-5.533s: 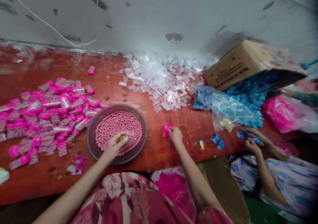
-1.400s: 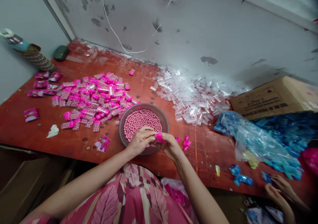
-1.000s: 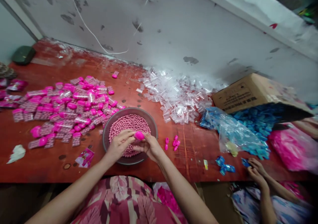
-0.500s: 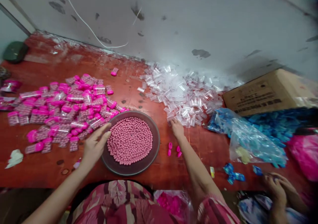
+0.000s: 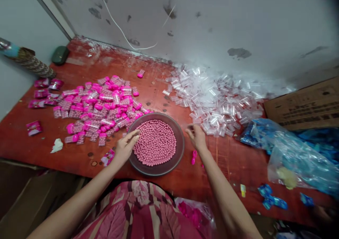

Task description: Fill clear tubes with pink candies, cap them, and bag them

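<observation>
- Pink beads (image 5: 155,143) are heaped in a dark bowl (image 5: 181,143), set on the red counter (image 5: 106,65) between the two grips.
- The bowl's left side is overlapped in view by the left grip (image 5: 124,149), its thumb and fingers parted slightly; whether the beads are touched cannot be made out.
- The right grip (image 5: 198,138) is held just outside the bowl's right rim, fingers bent; whether anything is pinched there cannot be made out.
- Clear containers (image 5: 209,101) are piled just beyond the right grip.
- Pink-capped containers (image 5: 103,104) are heaped left of the bowl.
</observation>
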`<state>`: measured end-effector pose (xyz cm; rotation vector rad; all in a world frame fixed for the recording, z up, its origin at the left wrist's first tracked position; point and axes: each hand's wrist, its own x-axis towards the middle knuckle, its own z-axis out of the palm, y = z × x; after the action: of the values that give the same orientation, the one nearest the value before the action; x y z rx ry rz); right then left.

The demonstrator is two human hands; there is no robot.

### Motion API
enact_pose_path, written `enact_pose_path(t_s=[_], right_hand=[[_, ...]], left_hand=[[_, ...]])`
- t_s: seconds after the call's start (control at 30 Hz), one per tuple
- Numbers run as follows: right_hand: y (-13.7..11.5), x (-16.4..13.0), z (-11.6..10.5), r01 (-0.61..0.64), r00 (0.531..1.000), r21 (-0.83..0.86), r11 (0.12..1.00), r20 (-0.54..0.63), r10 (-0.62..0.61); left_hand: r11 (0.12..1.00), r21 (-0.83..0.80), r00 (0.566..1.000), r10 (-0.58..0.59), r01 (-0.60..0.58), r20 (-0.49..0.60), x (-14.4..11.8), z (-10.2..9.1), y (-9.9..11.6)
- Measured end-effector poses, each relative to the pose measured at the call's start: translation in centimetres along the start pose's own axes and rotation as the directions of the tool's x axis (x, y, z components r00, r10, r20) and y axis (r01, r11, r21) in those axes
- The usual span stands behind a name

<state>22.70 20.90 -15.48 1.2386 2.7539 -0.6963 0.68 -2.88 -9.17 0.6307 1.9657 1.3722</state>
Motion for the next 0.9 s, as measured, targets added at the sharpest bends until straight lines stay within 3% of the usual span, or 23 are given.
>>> enact_pose_path(t_s=[0.1, 0.2, 0.37, 0.5, 0.63, 0.8, 0.9], right_hand=[[-5.6, -0.5, 1.4, 0.231, 0.966, 0.081, 0.970, 0.095, -0.238], [-9.9, -0.4, 4.3, 0.321, 0.923, 0.148, 0.936, 0.172, -0.344], [-14.3, -0.1, 9.8, 0.311, 0.893, 0.312, 0.898, 0.228, -0.388], [-16.2, -0.5, 12.2, 0.223, 0.890, 0.524, 0.822, 0.236, -0.391], [-16.0, -1.3, 11.6, 0.080, 0.923, 0.724, 0.685, 0.206, -0.326], [-16.0, -3.4, 8.0, -0.029, 0.948, 0.883, 0.469, 0.173, -0.267], [-16.4, -4.7, 5.8, -0.055, 0.958, 0.921, 0.386, 0.158, -0.241]], left_hand=[[1.000, -0.017, 1.000, -0.006, 0.006, -0.015, -0.9, -0.6, -0.3], [0.999, -0.039, 0.999, -0.012, 0.011, -0.034, -2.0, -1.6, -0.8], [0.998, -0.047, 0.990, -0.053, 0.047, -0.131, -3.8, -4.1, -1.7], [0.995, -0.050, 0.978, -0.090, 0.082, -0.189, -4.8, -5.7, -2.7], [0.997, -0.030, 0.983, -0.069, 0.065, -0.169, -4.9, -5.6, -3.8], [0.998, -0.051, 0.998, -0.029, 0.032, 0.058, -3.6, -3.0, -3.7], [1.000, -0.026, 0.989, -0.006, 0.010, 0.147, -3.0, -1.3, -2.9]])
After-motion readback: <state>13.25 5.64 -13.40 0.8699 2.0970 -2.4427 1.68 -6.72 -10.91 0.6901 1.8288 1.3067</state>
